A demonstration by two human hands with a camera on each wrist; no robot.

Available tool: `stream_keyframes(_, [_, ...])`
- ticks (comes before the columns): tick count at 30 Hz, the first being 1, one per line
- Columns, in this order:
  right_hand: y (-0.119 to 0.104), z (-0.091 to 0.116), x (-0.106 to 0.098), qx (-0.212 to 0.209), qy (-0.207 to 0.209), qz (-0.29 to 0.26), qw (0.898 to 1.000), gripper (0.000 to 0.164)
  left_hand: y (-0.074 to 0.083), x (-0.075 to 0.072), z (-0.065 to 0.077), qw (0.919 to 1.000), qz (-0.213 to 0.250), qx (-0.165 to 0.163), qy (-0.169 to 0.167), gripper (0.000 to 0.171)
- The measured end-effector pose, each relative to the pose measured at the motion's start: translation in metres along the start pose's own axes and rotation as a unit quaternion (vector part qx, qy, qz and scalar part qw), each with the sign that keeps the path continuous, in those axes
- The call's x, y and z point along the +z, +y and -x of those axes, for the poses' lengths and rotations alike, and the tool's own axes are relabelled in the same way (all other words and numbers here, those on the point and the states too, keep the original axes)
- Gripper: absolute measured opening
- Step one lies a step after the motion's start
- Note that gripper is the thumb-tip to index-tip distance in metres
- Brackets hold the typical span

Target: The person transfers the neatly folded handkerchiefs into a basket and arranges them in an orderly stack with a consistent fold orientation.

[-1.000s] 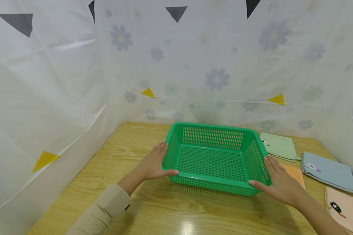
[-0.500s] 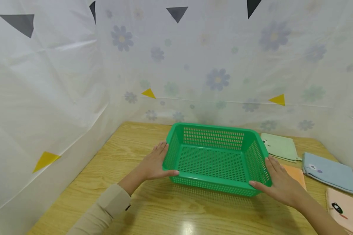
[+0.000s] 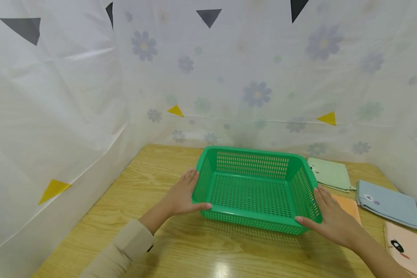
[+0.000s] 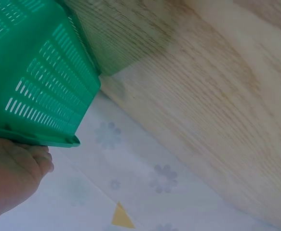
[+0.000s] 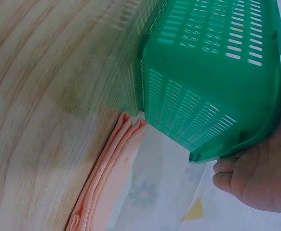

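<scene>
A green plastic basket point(image 3: 250, 193) with slotted walls and a perforated floor stands upright on the wooden table, nothing inside it. My left hand point(image 3: 182, 195) rests on its left end, fingers straight along the side rim and thumb on the near corner. At the opposite end, my right hand point(image 3: 337, 222) lies on the rim the same way, its thumb on the near right corner. Both wrist views show the palms against the rim's outer edge. Beside the right hand, an orange folded cloth point(image 3: 349, 208) is partly hidden.
To the right lie a pale green folded cloth point(image 3: 330, 173), a blue one point(image 3: 389, 202) and a pink one point(image 3: 408, 247) with a face on it. White flower-printed sheeting point(image 3: 226, 77) encloses the back and sides of the wooden table point(image 3: 194, 251).
The basket and both hands have shifted very slightly toward me. Both hands keep the same hold on the rim, and the cloths lie where they were.
</scene>
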State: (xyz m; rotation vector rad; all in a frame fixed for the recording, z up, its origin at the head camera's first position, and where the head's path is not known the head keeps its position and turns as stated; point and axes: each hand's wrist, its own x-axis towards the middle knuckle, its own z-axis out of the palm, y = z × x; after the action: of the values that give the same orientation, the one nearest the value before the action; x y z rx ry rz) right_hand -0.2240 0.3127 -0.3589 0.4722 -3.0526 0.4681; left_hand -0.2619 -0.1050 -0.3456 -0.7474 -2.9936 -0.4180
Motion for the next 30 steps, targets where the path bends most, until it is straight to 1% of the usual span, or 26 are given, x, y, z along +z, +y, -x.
stream_keyframes(8, [0.0033, 0.0009, 0.0004, -0.002, 0.000, -0.011, 1.000, 0.098, 0.0034, 0.0026, 0.0025, 0.9999, 0.012, -0.009, 0.004, 0.123])
stream_keyframes(22, [0.0050, -0.0001, -0.0002, -0.004, -0.001, -0.008, 1.000, 0.097, 0.0059, 0.0031, 0.0066, 0.9997, 0.013, -0.019, 0.003, 0.116])
stream_keyframes(30, [0.0076, -0.0002, -0.0009, -0.009, 0.001, -0.017, 1.000, 0.096, 0.0076, 0.0031, 0.0062, 0.9997, 0.012, -0.020, 0.004, 0.116])
